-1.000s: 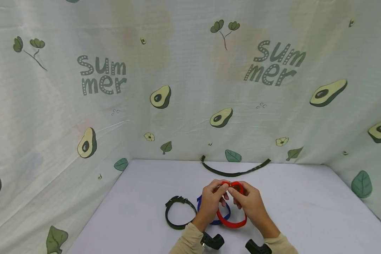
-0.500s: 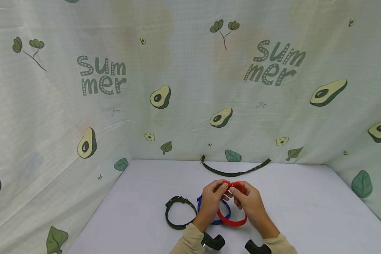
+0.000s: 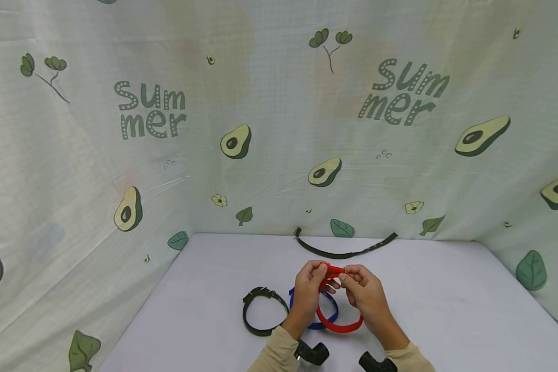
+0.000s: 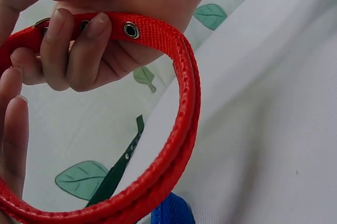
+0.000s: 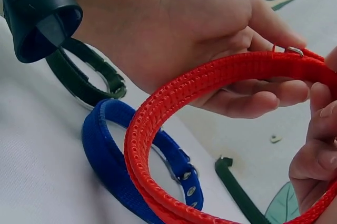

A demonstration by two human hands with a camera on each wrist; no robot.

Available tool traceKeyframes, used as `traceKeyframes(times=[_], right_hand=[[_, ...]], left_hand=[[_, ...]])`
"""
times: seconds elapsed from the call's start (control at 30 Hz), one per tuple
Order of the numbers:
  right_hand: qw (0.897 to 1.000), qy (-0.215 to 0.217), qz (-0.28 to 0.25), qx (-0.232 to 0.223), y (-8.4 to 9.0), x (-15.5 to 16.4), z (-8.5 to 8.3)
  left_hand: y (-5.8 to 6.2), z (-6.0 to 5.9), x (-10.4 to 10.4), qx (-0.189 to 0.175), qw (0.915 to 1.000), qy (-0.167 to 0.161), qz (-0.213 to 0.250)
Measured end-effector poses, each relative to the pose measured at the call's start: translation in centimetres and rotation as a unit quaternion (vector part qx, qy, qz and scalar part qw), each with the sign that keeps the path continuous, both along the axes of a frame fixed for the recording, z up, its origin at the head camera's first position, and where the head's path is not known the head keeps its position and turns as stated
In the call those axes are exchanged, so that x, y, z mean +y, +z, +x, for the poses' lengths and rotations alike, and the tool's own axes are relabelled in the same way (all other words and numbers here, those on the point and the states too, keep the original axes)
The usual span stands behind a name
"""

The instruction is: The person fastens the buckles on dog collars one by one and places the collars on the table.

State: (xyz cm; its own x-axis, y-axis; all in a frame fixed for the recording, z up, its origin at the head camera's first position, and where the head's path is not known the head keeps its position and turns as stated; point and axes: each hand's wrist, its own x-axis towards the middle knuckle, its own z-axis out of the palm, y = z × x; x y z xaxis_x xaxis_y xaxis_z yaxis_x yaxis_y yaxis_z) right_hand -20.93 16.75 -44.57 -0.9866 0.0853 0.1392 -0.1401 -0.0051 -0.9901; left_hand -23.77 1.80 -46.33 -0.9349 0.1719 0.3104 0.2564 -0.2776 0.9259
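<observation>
A red collar (image 3: pixel 341 327), stitched and with metal eyelets, is held up by both hands above the table. My left hand (image 3: pixel 308 292) pinches its upper part between thumb and fingers; in the right wrist view a small metal loop (image 5: pixel 294 51) shows at that thumb tip. My right hand (image 3: pixel 368 295) pinches the strap facing it. In the left wrist view its fingers (image 4: pixel 89 50) curl over the strap beside an eyelet (image 4: pixel 131 30). The lower loop hangs free below the hands. Fingers partly hide where the ends meet.
A blue collar (image 3: pixel 333 312) lies on the white table (image 3: pixel 446 310) behind the red one. Left of it is a dark green collar (image 3: pixel 248 321), closed in a ring. A dark green collar (image 3: pixel 335 256) lies extended at the back. Black wrist devices (image 3: pixel 313 354) sit below both hands.
The hands have spread slightly at the fingertips, and the red strap now runs straighter between them. The red arc above my right thumb is out of sight. The other collars stay put.
</observation>
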Motion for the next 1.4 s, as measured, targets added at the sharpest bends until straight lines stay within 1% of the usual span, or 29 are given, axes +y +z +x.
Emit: traceKeyframes(times=[0.17, 0.27, 0.43, 0.7, 0.87, 1.1, 1.23, 1.4], right_hand=[[1.0, 0.002, 0.004, 0.025, 0.1, -0.03, 0.02], [1.0, 0.001, 0.006, 0.024, 0.11, -0.11, 0.04], [1.0, 0.0, 0.011, 0.01, 0.14, -0.26, 0.12], [1.0, -0.003, 0.017, 0.017, -0.02, -0.25, 0.13], [0.999, -0.009, 0.03, 0.021, -0.32, -0.18, -0.1], [0.999, -0.008, 0.036, 0.024, -0.57, -0.06, -0.21], [0.999, -0.008, 0.034, 0.028, -0.62, 0.0, -0.27], [0.997, -0.024, 0.058, 0.037, -0.7, -0.05, -0.22]], left_hand=[[0.13, 0.03, 0.09, 0.0, 0.9996, 0.028, 0.0], [0.22, 0.07, 0.16, 0.0, 0.9991, 0.042, 0.008], [0.28, 0.1, 0.2, -0.003, 0.9984, 0.055, 0.013], [0.08, -0.09, 0.03, 0.005, 0.9979, 0.062, 0.019], [0.25, -0.05, -0.12, 0.007, 0.9977, 0.063, 0.024], [0.16, -0.14, -0.11, 0.003, 0.9971, 0.072, 0.025], [-0.04, -0.27, -0.16, 0.001, 0.9973, 0.071, 0.021], [-0.11, -0.36, -0.17, -0.004, 0.9975, 0.067, 0.021]])
